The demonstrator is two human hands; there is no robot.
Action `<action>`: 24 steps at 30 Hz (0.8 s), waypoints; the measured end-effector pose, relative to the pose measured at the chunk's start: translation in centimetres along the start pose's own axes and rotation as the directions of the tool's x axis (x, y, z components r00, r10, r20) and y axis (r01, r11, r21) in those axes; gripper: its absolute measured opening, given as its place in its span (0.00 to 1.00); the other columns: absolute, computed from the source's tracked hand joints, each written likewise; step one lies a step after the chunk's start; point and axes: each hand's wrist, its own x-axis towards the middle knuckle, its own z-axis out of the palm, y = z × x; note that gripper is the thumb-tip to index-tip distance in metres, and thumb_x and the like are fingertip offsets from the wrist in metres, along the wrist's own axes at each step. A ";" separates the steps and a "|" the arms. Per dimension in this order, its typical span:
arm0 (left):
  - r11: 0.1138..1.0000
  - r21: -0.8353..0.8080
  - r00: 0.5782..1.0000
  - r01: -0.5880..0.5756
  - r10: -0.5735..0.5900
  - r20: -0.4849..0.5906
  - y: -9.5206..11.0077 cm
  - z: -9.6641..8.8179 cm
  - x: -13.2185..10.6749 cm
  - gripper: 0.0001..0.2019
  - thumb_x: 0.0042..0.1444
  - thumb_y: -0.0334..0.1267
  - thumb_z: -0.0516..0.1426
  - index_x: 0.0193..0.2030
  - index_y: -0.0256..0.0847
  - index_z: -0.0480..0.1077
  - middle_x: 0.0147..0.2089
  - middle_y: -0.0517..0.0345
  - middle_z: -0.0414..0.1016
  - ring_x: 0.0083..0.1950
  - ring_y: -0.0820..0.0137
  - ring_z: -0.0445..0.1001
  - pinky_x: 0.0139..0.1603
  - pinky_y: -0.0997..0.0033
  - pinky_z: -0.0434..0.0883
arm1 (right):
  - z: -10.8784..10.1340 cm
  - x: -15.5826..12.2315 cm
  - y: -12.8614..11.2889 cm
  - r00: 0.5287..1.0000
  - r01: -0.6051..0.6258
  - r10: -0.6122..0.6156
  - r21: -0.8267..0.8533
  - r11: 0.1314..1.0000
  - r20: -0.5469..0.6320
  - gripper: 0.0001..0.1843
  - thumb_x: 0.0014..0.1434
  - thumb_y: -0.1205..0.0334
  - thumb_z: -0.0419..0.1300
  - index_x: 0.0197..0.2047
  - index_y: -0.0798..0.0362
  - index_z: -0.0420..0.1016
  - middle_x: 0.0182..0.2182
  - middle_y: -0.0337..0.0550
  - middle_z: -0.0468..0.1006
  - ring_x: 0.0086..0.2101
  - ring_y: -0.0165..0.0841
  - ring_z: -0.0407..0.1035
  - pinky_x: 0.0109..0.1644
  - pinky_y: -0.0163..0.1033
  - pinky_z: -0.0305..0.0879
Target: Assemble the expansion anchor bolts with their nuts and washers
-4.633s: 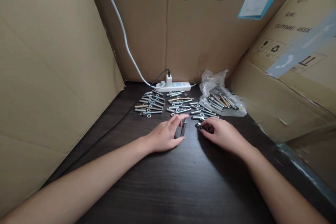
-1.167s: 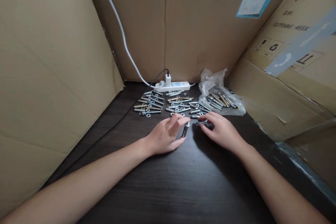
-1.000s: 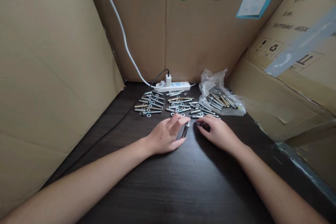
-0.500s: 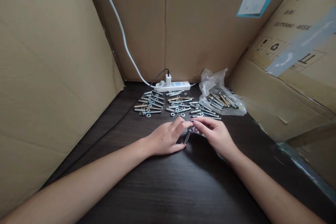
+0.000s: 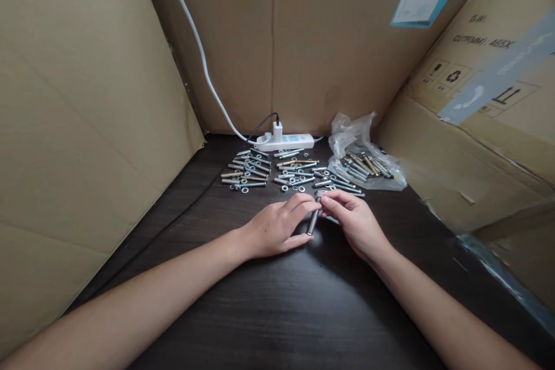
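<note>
My left hand rests on the dark wooden table and pinches a silver metal bolt between thumb and fingers. The bolt stands tilted, its lower end near the table. My right hand has its fingertips closed at the bolt's upper end; what they hold there is too small to make out. Just beyond both hands lie several loose bolts, sleeves and washers in rows.
A clear plastic bag with more bolts lies at the back right. A white power strip with a white cable and a black cord sits against the rear cardboard box. Cardboard boxes wall in the left and right sides.
My right hand left the loose parts and came left to the top of the bolt. My left hand kept its hold, shifting the bolt slightly right.
</note>
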 end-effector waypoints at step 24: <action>0.997 -0.065 0.994 0.051 -0.044 0.104 0.1 -0.1 0.0 0.27 0.55 0.35 0.57 0.60 0.42 0.53 0.59 0.48 0.62 0.44 0.68 0.73 0.42 0.66 0.74 | -0.5 -0.5 -1.2 0.956 0.292 -0.278 -0.432 0.853 0.096 0.09 0.57 0.57 0.60 0.36 0.53 0.76 0.35 0.44 0.79 0.37 0.36 0.72 0.43 0.42 0.67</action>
